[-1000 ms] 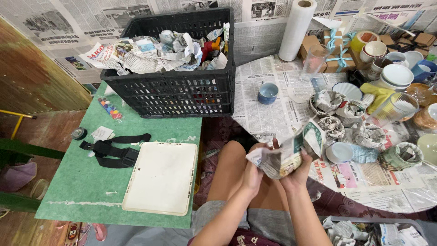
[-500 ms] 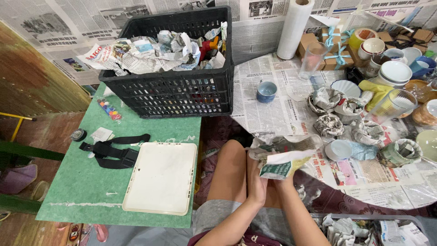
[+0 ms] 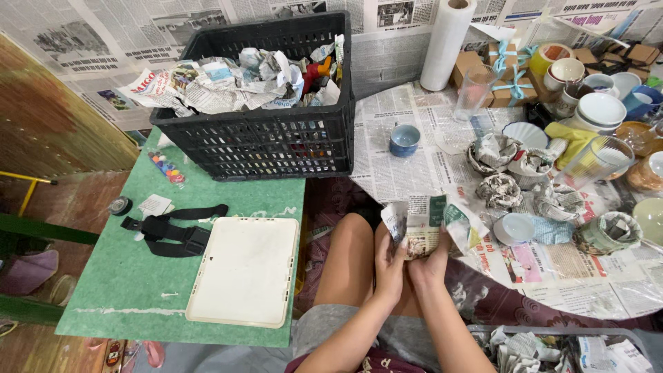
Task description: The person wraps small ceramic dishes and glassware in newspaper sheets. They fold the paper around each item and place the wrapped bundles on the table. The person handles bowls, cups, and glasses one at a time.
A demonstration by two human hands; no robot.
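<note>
Since half a second ago you've spread the newspaper bundle (image 3: pixel 429 224) wider, left hand (image 3: pixel 389 266) and right hand (image 3: pixel 429 266) both pinching it, wrapping unfinished.

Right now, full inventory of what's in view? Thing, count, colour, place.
crate: one, black, on the green table, full of crumpled newspaper
tray: one, white, front of green table
strap: one, black, left of the tray
paint strip: one, multicoloured, left of the crate
blue cup: one, on the newspaper-covered table
film roll: one, white, upright behind the blue cup
clear glasses: two, one by the roll, one at right
wrapped bundles: several, newsprint, right of centre
bowls and cups: many, white, blue, tan, far right
newspaper piece: one, held over the lap
left hand, right hand: both gripping the newspaper piece
</note>
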